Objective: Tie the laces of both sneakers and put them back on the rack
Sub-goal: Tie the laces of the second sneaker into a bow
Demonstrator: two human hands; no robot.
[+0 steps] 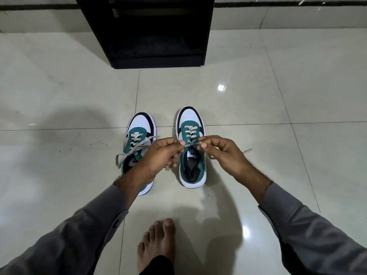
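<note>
While both sneakers stand on the pale tiled floor (59, 92) with their toes pointing away from the person toward the black rack (147, 32), their long axes run nearly parallel, front to back, with a gap between them. On the left sneaker (139, 139) the grey laces lie loose, spilling over its left side. Over the tongue of the right sneaker (191, 147), both hands meet. With fingers curled in, the left hand (160, 155) has thumb and forefinger pinching one end of the lace (191, 144), and more lace hangs below its palm. From the other side the right hand (222, 153) pinches the same short stretch, its other fingers bent, while a loose end trails on the floor behind it. Grey sleeves (317, 235) cover both forearms, and a bare foot (158, 241) rests on the tiles near the bottom edge.
</note>
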